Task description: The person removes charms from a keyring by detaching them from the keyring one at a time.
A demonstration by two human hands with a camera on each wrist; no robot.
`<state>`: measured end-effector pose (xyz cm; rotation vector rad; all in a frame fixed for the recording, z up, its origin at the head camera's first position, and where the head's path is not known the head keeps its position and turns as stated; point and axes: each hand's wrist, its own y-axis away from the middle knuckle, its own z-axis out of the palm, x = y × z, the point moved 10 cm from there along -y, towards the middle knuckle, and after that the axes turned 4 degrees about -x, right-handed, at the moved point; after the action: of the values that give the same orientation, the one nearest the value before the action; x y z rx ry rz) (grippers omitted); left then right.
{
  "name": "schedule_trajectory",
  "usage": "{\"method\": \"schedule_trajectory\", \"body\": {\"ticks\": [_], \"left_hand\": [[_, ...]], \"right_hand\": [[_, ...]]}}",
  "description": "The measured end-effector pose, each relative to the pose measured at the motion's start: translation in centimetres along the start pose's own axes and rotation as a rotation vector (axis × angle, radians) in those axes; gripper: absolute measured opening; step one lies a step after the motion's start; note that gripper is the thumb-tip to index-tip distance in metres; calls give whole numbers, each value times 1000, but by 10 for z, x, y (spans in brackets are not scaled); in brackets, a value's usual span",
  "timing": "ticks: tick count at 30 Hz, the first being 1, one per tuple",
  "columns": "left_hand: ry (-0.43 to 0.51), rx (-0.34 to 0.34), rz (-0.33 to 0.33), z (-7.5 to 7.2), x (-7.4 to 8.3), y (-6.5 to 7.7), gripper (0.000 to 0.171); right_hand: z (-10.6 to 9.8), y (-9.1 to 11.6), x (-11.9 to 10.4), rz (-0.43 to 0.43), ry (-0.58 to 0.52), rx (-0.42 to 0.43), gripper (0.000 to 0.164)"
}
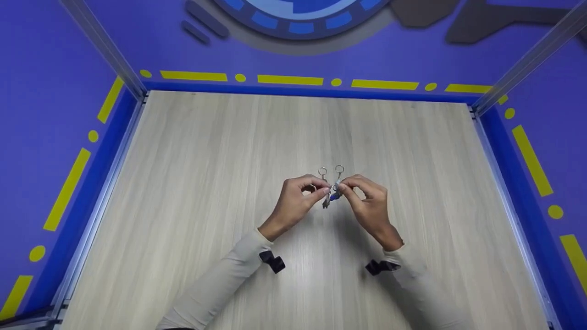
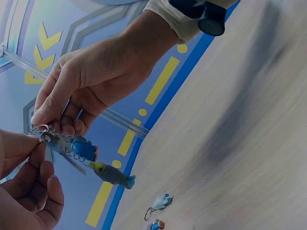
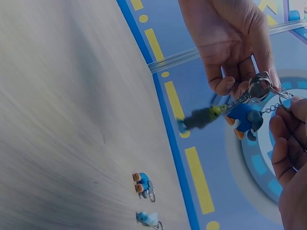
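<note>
My left hand [image 1: 298, 197] and right hand [image 1: 368, 198] meet over the middle of the table, thumb and fingers of each pinching metal key rings [image 3: 259, 87] at their tips. The rings overlap in the wrist views. From them hang a grey-green keychain figurine [image 3: 199, 118] with a yellow end and blue tail, and a blue figurine [image 3: 243, 119] with orange feet on a short chain [image 3: 272, 109]. Cannot tell whether the rings are linked.
Two more keychains lie on the wooden table [image 1: 220, 160]: a pale blue figurine [image 2: 162, 201] with a ring, and a blue one [image 3: 141, 182] with orange feet. In the head view their rings [image 1: 339, 168] show beyond the fingertips. Blue-purple panels [image 1: 293, 59] enclose the table's back and sides.
</note>
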<state>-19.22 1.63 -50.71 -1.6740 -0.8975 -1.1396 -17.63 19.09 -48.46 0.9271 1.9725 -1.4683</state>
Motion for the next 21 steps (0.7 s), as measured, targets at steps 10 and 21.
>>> {"method": "schedule_trajectory", "body": {"ticks": [10,21], "left_hand": [[12,-34,-48,5,-4,-1,6],[173,-80,-140,11,-13,1,14]], "right_hand": [[2,1,2,-1,11,9,22],[1,4,2,7,45,64,21]]}}
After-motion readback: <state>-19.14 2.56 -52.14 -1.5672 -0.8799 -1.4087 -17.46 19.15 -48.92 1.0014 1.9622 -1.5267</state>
